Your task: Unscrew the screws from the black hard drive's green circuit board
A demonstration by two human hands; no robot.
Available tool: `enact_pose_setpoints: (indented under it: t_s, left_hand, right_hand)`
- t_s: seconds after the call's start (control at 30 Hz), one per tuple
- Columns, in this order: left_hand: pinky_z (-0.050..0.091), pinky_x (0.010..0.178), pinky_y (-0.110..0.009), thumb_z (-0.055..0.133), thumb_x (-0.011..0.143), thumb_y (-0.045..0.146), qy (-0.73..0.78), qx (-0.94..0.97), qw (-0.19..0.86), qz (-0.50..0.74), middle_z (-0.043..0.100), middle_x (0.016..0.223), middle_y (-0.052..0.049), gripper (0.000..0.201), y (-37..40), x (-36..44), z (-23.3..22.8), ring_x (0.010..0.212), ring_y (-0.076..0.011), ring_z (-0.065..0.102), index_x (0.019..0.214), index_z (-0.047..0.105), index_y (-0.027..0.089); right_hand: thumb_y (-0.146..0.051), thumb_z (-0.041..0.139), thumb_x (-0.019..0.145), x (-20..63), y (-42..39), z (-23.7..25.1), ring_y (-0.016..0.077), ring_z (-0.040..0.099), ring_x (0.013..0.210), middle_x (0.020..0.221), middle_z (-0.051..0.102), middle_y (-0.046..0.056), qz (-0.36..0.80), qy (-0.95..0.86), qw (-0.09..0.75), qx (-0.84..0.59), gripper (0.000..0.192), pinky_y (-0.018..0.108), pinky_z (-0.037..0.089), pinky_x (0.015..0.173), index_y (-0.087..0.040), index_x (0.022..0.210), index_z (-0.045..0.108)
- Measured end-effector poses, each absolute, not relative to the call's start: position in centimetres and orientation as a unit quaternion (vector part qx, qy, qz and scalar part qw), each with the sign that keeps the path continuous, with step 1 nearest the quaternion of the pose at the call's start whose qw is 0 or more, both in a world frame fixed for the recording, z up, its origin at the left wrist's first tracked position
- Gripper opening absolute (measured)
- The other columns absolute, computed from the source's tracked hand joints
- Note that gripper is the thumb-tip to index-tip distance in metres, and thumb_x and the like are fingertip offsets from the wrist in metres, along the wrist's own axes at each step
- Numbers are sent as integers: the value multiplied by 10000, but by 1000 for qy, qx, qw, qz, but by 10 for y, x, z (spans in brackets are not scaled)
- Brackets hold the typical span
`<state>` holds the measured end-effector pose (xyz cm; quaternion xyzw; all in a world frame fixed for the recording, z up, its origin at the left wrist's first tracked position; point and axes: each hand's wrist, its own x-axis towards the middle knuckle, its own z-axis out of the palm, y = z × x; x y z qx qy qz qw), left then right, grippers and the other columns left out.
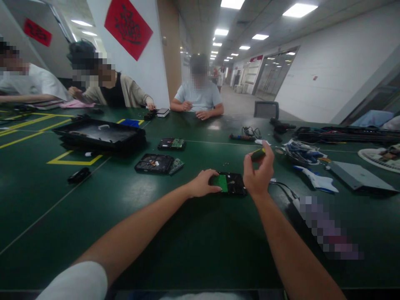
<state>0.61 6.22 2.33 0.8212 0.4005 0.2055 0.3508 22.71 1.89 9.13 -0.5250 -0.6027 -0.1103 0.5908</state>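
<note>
A black hard drive (pixel 233 183) with a green circuit board on its underside lies flat on the green table (pixel 131 208) in front of me. My left hand (pixel 203 183) rests on its left end, fingers on the green board. Above the drive's right end, my right hand (pixel 258 173) holds a dark green-handled screwdriver (pixel 258 155) upright, its tip hidden behind my fingers.
Two more opened hard drives (pixel 154 163) (pixel 171 144) lie further out. A black tray (pixel 100 135) stands to the left, cables and tools (pixel 301 153) and a grey flat device (pixel 359 177) to the right. Three people sit at the table's far side.
</note>
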Motion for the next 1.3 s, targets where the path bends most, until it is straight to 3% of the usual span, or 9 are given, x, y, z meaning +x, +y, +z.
enact_pose_setpoints:
  t_s: [0.17, 0.33, 0.43, 0.53, 0.7, 0.87, 1.03, 1.2, 1.3]
  left_hand:
    - [455, 1089, -495, 740, 808, 586, 389, 822, 363, 202, 531, 1478, -123, 761, 65, 6, 20, 1318, -341, 524, 1457, 514, 258]
    - [412, 1129, -515, 759, 788, 543, 398, 826, 328, 228, 578, 1426, -124, 727, 64, 12, 18, 1293, -343, 541, 1410, 553, 229]
    - [367, 1168, -526, 726, 819, 515, 386, 835, 318, 229, 604, 1403, -129, 680, 62, 14, 22, 1299, -343, 544, 1399, 560, 201]
    - [349, 1184, -526, 690, 838, 569, 394, 830, 326, 224, 583, 1434, -136, 732, 62, 13, 25, 1332, -345, 528, 1444, 516, 196]
    - [332, 1193, -560, 698, 775, 708, 388, 845, 301, 213, 579, 1425, -157, 877, 59, 12, 23, 1337, -382, 529, 1451, 502, 186]
    - [156, 1266, -617, 764, 618, 807, 385, 865, 247, 207, 465, 1548, -180, 1134, 53, 17, 16, 1479, -424, 376, 1510, 421, 198]
    - [217, 1259, -597, 774, 647, 770, 406, 853, 234, 228, 505, 1509, -189, 1107, 50, 21, 13, 1436, -410, 435, 1506, 421, 169]
    - [332, 1214, -566, 794, 623, 773, 394, 855, 238, 239, 511, 1496, -192, 1115, 49, 18, 16, 1412, -407, 451, 1492, 443, 169]
    - [368, 1200, -541, 822, 603, 754, 378, 861, 251, 230, 463, 1545, -198, 1193, 49, 3, 19, 1444, -403, 424, 1544, 374, 174]
  right_hand:
    - [-357, 525, 971, 240, 29, 114, 212, 730, 734, 1037, 721, 58, 27, -650, 488, -583, 519, 414, 614, 792, -270, 1477, 454]
    - [-172, 546, 885, 246, 78, 104, 278, 692, 1069, 1149, 728, 119, 0, -714, 264, -649, 361, 410, 520, 977, -202, 1229, 650]
    - [-235, 709, 797, 250, 115, 81, 278, 699, 1007, 1079, 749, 134, 73, -684, 149, -711, 340, 359, 535, 904, -160, 1128, 694]
    - [-271, 815, 729, 253, 140, 61, 246, 701, 989, 1099, 751, 121, 105, -677, 133, -716, 440, 302, 537, 861, -156, 1140, 708]
    - [-299, 851, 707, 253, 156, 42, 171, 688, 703, 926, 771, 61, 171, -657, 128, -723, 439, 250, 525, 631, -170, 1111, 736]
    - [-286, 847, 713, 260, 161, 34, 162, 683, 757, 888, 767, 41, 167, -640, 146, -736, 322, 231, 510, 651, -182, 1008, 771]
    - [-230, 833, 703, 267, 157, 33, 166, 689, 790, 873, 770, 21, 153, -642, 149, -736, 226, 232, 519, 697, -207, 923, 788]
    - [-338, 839, 730, 263, 157, 34, 179, 694, 810, 904, 767, 38, 138, -647, 142, -736, 233, 247, 522, 712, -210, 917, 783]
    - [-329, 840, 730, 264, 159, 35, 180, 694, 807, 900, 768, 39, 140, -655, 133, -731, 214, 252, 521, 714, -209, 897, 780]
